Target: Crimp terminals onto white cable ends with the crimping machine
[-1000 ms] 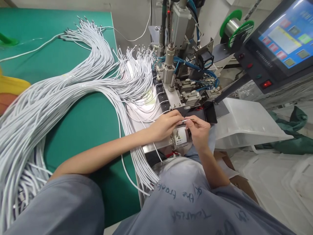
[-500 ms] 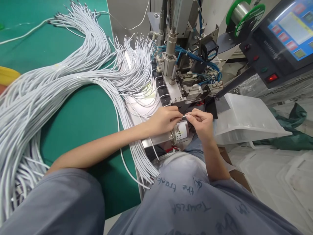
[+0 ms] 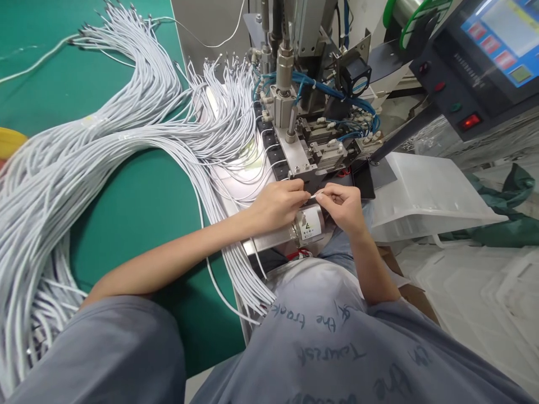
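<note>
My left hand [image 3: 283,203] pinches a white cable [image 3: 313,196] close to its end, just in front of the machine [image 3: 290,120]. From the other side, my right hand [image 3: 343,206] grips the tip of that same cable between thumb and forefinger. The tip itself is mostly hidden by the fingers. Below both hands is a metal cylinder with a white label [image 3: 310,223]. A large bundle of white cables [image 3: 138,137] runs across the bench to the left of my hands, with several cable ends lying along the machine's black edge.
A green mat [image 3: 138,213] covers the bench at left. To the right stand a translucent plastic bin [image 3: 429,193] and a control panel [image 3: 475,67] with a lit screen. A green-rimmed wire spool [image 3: 415,19] hangs at the upper right. Blue air tubes [image 3: 328,90] loop over the machine.
The view has shifted slightly. Both hands keep hold of the cable in front of the machine, and the right fingers have closed in a little around its tip.
</note>
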### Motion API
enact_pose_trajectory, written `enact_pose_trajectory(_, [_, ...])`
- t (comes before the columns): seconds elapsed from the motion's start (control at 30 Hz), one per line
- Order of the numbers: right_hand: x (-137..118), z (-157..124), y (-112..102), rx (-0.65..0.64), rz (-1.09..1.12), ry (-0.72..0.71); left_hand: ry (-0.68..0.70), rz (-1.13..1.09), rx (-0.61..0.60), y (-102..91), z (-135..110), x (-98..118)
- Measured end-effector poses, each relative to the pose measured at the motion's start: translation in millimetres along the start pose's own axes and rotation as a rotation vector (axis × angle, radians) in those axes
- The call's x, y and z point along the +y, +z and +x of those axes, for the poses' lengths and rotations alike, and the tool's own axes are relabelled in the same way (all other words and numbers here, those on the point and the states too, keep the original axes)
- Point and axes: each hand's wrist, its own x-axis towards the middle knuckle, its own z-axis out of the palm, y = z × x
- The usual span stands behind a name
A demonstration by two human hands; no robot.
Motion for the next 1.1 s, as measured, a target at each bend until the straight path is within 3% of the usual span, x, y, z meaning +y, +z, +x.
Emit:
enact_pose_trajectory(0.13, [1,-3,13,0.152,0.074,0.006,-0.095,-0.212,0.073,2.4,1,3])
enact_pose_trajectory(0.23, [1,-7,21,0.264,0.018,-0.037,-0.075,-0.175,0.087,3.4,1,0])
enact_pose_trajectory(0.4, [8,-1,11,0.102,-0.170,-0.135,0.123,0.206,0.009,1.7,1,-7])
enact_pose_trajectory(0.47, [10,2,10,0.085,-0.153,-0.119,0.074,0.175,-0.005,2.6,1,-7])
enact_pose_trajectory(0.6, [14,0,21,0.238,-0.075,-0.136,-0.129,-0.144,-0.001,7.0,0,-3])
enact_pose_trajectory(0.67, [17,-1,25,0.285,-0.055,-0.130,-0.152,-0.235,-0.048,8.2,0,-5])
enact_pose_trajectory(0.73, [25,-1,24,0.253,-0.070,-0.088,-0.134,-0.198,-0.136,8.4,1,-8])
enact_pose_trajectory(0.9, [53,8,13,0.060,-0.041,0.070,-0.091,0.199,-0.391,10.4,2,-20])
enact_pose_trajectory(1.1, [63,15,15,0.041,0.130,0.234,-0.083,0.298,-0.452,14.6,0,-21])
